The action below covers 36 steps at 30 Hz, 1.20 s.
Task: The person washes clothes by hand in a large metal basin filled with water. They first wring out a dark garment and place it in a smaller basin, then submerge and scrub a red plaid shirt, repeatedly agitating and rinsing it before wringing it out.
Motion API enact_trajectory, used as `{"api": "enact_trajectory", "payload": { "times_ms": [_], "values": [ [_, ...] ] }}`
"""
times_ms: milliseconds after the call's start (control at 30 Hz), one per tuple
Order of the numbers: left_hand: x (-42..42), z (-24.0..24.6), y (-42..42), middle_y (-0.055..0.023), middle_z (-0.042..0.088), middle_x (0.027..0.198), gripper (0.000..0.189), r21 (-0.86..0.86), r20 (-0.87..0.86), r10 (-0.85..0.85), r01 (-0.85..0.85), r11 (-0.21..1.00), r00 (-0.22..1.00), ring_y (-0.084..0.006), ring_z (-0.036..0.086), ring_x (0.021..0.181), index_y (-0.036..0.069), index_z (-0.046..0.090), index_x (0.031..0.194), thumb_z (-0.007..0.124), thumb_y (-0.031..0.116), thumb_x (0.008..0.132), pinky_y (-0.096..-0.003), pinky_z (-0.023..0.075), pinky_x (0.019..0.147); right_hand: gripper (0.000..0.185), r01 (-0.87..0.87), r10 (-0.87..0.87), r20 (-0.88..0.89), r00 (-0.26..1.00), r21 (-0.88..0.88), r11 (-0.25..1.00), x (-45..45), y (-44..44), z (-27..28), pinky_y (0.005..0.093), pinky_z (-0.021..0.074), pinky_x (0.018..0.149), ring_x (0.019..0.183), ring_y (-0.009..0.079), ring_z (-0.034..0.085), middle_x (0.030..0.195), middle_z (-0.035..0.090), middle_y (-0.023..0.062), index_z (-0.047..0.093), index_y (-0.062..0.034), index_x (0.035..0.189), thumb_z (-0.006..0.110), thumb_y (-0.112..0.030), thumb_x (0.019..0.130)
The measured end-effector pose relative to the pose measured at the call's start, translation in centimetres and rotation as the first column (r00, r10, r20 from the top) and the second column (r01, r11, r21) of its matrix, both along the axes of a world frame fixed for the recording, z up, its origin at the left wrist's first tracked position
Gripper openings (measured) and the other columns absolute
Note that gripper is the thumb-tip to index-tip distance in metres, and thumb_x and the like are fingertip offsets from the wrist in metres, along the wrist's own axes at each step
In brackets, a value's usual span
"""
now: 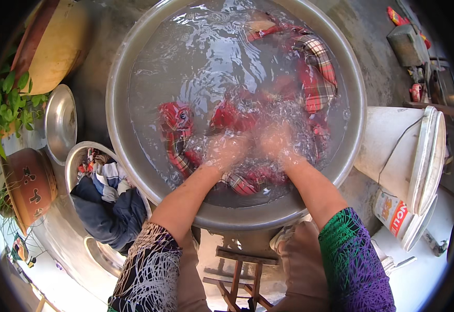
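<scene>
A large round metal basin of cloudy grey water fills the middle of the view. In it floats a red plaid garment, partly sunk, its cloth spread along the right side and across the near part of the basin. My left hand is under the splashing water near the basin's centre, among the red cloth. Close on its right, my right hand is also submerged. Foam and ripples blur the fingers of both hands, so whether they grip the cloth cannot be made out.
At left, a metal basin holds dark and striped clothes, near a metal bowl and a brown plant pot. White plastic buckets lie at right. A wooden stool stands below, between the person's legs.
</scene>
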State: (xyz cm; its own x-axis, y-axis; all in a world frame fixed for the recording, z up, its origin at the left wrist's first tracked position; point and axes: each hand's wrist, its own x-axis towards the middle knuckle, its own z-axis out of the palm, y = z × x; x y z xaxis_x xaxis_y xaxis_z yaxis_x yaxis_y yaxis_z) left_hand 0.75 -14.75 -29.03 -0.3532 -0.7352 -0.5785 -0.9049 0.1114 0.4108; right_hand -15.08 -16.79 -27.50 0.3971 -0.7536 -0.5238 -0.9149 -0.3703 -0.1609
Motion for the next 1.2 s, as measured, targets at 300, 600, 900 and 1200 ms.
{"api": "enact_trajectory", "payload": {
  "times_ms": [300,600,900,1200],
  "values": [
    [3.7,3.2,0.4,-0.0111,0.067,0.103,0.047,-0.587,-0.464,0.118,-0.405,0.701,0.878,-0.0313,0.063,0.092,0.014,0.065,0.116,0.078,0.03,0.075,-0.0415,0.0515,0.079,0.053,0.13,-0.144,0.066,0.987,0.186,0.974,-0.7,-1.8,0.8,0.0529,0.0328,0.106,0.115,0.0353,0.057,0.116,0.064,0.0179,0.067,-0.0145,0.116,0.07,-0.046,0.073],
    [1.5,-0.9,-4.7,-0.0118,0.064,0.113,0.063,0.017,-0.463,0.483,-0.538,0.843,0.743,-0.0213,0.059,0.103,0.007,0.053,0.129,0.079,0.026,0.076,-0.0349,0.0468,0.09,0.063,0.184,0.081,0.515,0.853,-0.443,0.878,-2.2,-0.4,2.4,0.055,0.0289,0.11,0.127,0.0354,0.045,0.136,0.05,0.0136,0.052,-0.0078,0.131,0.07,-0.005,0.07],
    [6.4,1.2,-3.2,-0.0083,0.057,0.125,0.053,0.76,-0.597,0.678,-0.572,0.308,-0.429,-0.0213,0.06,0.107,0.011,0.044,0.138,0.062,0.034,0.094,-0.0405,0.0521,0.088,0.07,0.315,-0.218,0.526,0.822,-0.1,0.944,-2.4,-6.7,1.1,0.0385,0.0456,0.092,0.101,0.0247,0.062,0.117,0.065,0.0109,0.046,-0.017,0.137,0.072,-0.017,0.072],
    [1.1,1.1,-1.8,-0.0087,0.061,0.112,0.06,0.984,-0.137,0.893,0.042,0.171,-0.429,-0.023,0.063,0.101,0.008,0.051,0.127,0.057,0.055,0.091,-0.0394,0.0525,0.088,0.026,0.477,0.003,0.802,0.598,-0.359,0.802,6.5,2.0,3.9,0.0339,0.0367,0.065,0.057,0.024,0.055,0.064,0.058,0.0022,0.058,-0.0105,0.074,0.078,-0.026,0.07]
  ]
}}
